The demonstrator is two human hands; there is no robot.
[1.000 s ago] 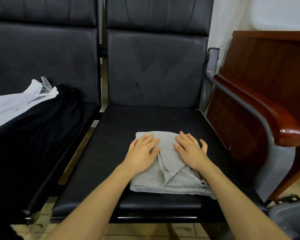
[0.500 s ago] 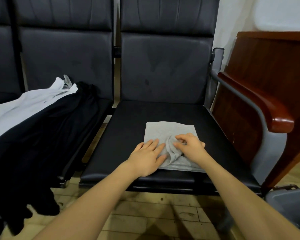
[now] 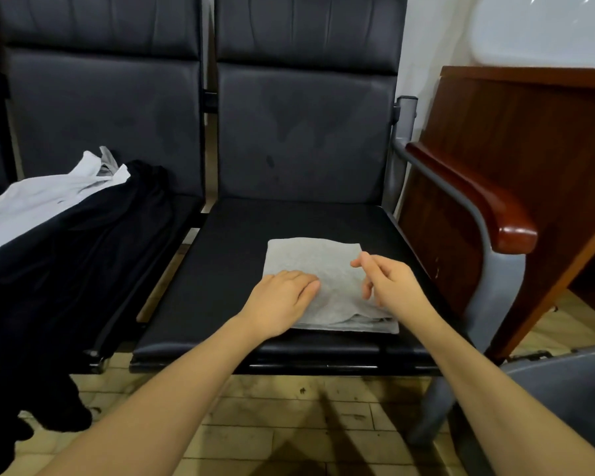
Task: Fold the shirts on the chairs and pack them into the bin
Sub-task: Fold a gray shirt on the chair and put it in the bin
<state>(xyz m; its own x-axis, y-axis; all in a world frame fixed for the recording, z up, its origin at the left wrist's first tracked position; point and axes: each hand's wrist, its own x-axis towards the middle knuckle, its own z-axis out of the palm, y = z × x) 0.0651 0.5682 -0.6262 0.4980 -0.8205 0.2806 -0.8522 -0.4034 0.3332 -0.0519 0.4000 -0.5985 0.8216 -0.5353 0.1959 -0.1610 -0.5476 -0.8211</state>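
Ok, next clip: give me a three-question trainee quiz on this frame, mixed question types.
1. True or false: the left hand lies flat on the folded grey shirt.
2. Which clothes lie on the chair to the left? A) a white shirt and a black garment B) a red towel C) nothing
3. Fill in: the right hand is raised just above the grey shirt, its fingers loosely bent and holding ____.

Key: 1 true; 2 A; 3 nothing. The bin at the lower right corner shows only in part, so its contents cannot be judged.
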